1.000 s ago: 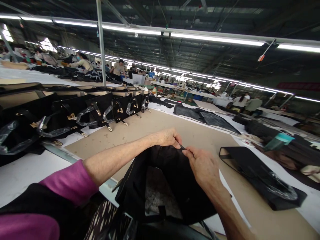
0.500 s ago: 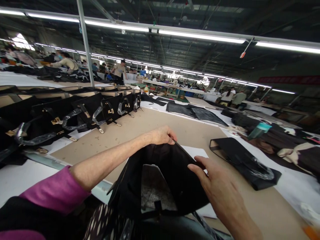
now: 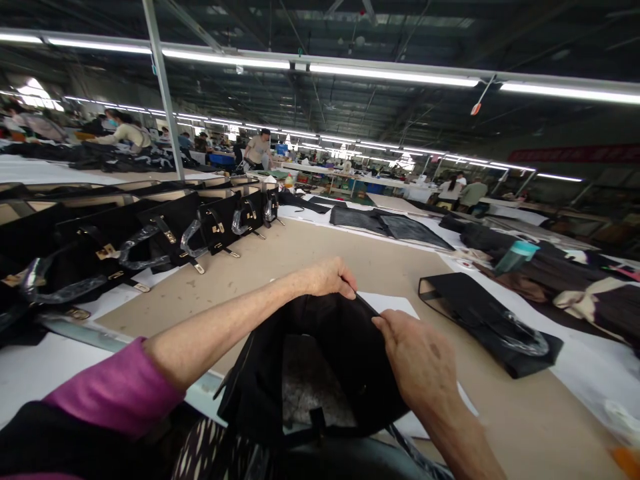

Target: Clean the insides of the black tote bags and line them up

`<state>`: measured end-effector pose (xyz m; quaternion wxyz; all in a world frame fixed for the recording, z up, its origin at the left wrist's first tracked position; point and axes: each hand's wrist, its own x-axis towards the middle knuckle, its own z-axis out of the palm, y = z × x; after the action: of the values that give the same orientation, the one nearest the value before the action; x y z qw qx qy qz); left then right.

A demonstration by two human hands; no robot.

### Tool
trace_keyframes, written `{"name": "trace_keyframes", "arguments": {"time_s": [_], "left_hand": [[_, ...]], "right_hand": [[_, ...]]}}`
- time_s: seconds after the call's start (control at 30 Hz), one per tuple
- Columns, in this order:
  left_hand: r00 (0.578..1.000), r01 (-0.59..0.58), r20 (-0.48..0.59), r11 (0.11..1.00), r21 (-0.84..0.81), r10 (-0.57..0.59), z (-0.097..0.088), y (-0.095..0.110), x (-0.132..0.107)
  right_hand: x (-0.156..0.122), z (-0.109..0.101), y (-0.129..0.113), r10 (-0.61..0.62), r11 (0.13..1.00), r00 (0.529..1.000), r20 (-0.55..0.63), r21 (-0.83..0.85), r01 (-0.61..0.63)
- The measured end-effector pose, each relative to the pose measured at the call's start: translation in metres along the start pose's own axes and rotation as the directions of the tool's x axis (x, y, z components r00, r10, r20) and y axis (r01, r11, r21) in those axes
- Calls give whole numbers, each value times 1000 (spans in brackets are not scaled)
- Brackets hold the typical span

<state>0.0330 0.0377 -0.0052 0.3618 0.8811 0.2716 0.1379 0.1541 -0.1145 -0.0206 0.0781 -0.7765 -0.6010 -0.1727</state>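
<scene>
A black handbag [image 3: 345, 353] stands in front of me, its mouth facing me so that the dark inside shows. My left hand [image 3: 330, 277] pinches the far part of its rim between thumb and fingers. A short way along the same edge, my right hand [image 3: 417, 353] grips the rim, with thumb and forefinger pressed together on it. The bag's lower part drops out of sight near my lap. To the right lies a second black handbag [image 3: 480, 313], on its side, with a plastic-wrapped handle.
Several black handbags [image 3: 170, 230] with gold clasps and wrapped handles line the left. Brown board [image 3: 320, 243] covers the table. Flat black panels [image 3: 385, 223] lie beyond it. A teal-lidded bottle [image 3: 517, 257] stands among dark cloth at right. Co-workers [image 3: 257, 150] are farther back.
My right hand has closed from a loose, parted grasp to a pinch on the bag's rim. My left hand keeps its hold. The view has shifted slightly.
</scene>
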Motion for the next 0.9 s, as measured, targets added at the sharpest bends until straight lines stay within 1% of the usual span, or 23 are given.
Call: {"name": "trace_keyframes", "arguments": {"time_s": [0.1,0.17,0.27,0.37,0.43,0.5,0.6,0.67,0.73,0.8,0.9], "left_hand": [[999,-11,-53,1000,26,13,3,0,0],[996,-6,-84,999,36,9,4,1,-1],[996,11,-87,999,36,-8,7,4,0],[998,37,-53,999,10,-36,5,5,1],[999,38,-13,997,-60,-39,-4,1,-1],[999,47,4,992,-116,-47,-18,-6,-8],[990,141,-10,985,-101,-143,-39,-18,-25],[980,198,-16,977,-75,-200,-47,-23,-37],[980,196,-8,978,-71,-197,-47,-25,-44],[986,166,-9,983,-84,-167,-42,-26,-48],[986,156,-48,983,-98,-161,-34,-26,-48]], "right_hand": [[0,4,0,-25,999,999,-41,-36,24],[3,5,-2,-15,999,999,-36,-51,13],[15,3,-8,-6,999,1000,31,-52,8],[31,0,-15,-52,999,992,114,8,52],[41,-1,-17,-98,994,982,164,72,87],[46,-2,-17,-132,988,974,182,103,115],[49,-2,-14,-149,986,972,179,103,132],[50,-3,-13,-162,982,967,196,126,139],[53,-4,-13,-173,977,962,213,159,140],[56,-6,-12,-191,970,955,227,191,149],[65,-7,-11,-238,953,939,248,248,176]]}}
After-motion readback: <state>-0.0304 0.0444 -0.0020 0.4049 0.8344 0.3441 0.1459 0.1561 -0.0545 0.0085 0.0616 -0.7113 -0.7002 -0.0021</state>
